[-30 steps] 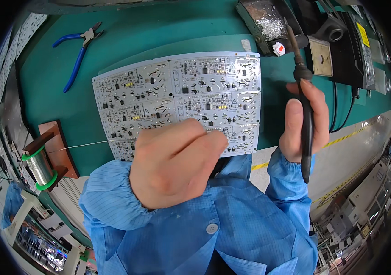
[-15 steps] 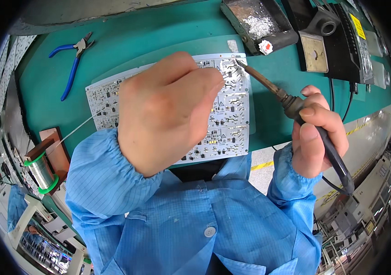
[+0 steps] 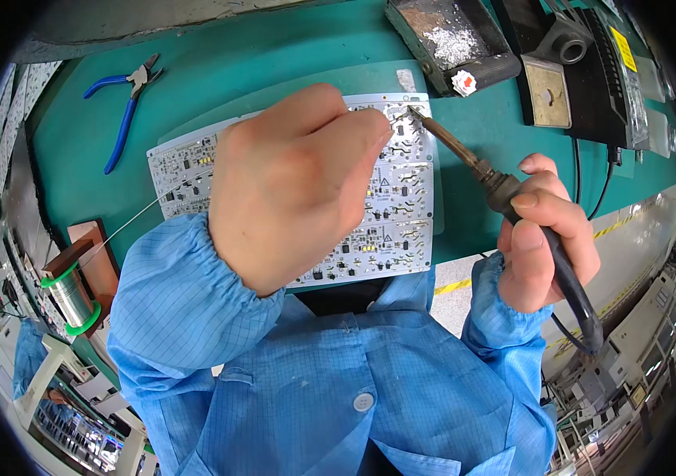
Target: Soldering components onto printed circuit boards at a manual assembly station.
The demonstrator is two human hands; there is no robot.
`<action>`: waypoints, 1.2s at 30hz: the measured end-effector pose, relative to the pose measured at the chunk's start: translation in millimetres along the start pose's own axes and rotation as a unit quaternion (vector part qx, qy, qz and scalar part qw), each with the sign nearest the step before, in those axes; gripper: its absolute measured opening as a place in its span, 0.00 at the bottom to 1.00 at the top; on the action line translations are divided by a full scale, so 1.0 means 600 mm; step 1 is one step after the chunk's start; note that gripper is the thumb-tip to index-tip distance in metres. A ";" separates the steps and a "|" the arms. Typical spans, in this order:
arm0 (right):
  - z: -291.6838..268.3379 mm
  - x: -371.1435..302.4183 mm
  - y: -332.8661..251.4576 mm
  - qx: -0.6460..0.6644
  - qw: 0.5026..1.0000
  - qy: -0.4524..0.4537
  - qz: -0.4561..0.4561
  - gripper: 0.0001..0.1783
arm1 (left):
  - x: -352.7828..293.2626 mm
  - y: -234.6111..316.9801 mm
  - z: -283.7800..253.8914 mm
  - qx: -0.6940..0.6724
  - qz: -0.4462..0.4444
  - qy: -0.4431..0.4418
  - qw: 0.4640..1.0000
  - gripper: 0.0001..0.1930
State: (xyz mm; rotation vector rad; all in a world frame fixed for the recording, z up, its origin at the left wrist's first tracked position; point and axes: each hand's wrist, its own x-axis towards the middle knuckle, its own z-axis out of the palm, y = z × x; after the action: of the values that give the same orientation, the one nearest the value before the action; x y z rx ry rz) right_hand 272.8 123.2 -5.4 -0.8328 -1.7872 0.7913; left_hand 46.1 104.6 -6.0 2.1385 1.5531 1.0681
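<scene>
- My right hand [image 3: 544, 234] gripped the soldering iron [image 3: 465, 155], its tip touching the circuit board's [image 3: 401, 198] far right corner.
- My left hand [image 3: 290, 182], curled shut, covered the board's middle; whatever it pinched stayed hidden.
- A solder spool [image 3: 68, 297] sat left, blue pliers [image 3: 124, 103] beyond, well apart.

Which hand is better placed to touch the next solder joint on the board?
Right hand, probably: it holds the iron, tip at the board's top edge. The left hand has no iron.
</scene>
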 end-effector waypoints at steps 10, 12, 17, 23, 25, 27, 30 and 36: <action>0.015 -0.005 -0.005 -0.023 0.999 0.029 -0.022 0.11 | 0.003 0.005 -0.005 0.038 0.010 -0.011 0.999 0.06; 0.016 -0.002 -0.005 -0.026 0.999 0.025 -0.030 0.11 | -0.002 0.016 -0.018 0.049 0.007 -0.005 0.999 0.06; 0.008 -0.011 0.006 0.002 0.994 0.083 -0.066 0.13 | -0.029 0.036 -0.076 0.085 -0.166 0.000 0.982 0.06; 0.008 -0.010 0.035 -0.218 0.975 -0.033 0.005 0.22 | -0.102 0.006 -0.129 0.049 -0.291 0.092 0.951 0.10; 0.010 -0.011 0.041 -0.228 0.973 -0.045 -0.009 0.22 | -0.122 0.002 -0.139 0.041 -0.346 0.111 0.931 0.11; 0.018 -0.014 0.037 -0.159 0.987 0.002 0.017 0.23 | -0.138 0.012 -0.125 0.024 -0.309 0.142 0.940 0.08; 0.005 -0.015 0.030 -0.122 0.992 -0.001 -0.008 0.24 | -0.125 0.033 -0.098 0.019 -0.168 0.123 0.978 0.07; -0.016 -0.030 -0.019 0.066 0.997 0.020 0.033 0.15 | -0.089 0.061 -0.028 -0.025 -0.057 0.059 0.996 0.12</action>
State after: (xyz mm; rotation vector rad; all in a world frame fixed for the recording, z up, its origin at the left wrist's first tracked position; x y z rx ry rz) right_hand 285.1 103.4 -1.9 -0.8182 -1.6601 0.9200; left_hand 51.9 39.3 6.9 1.9596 1.6606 1.2002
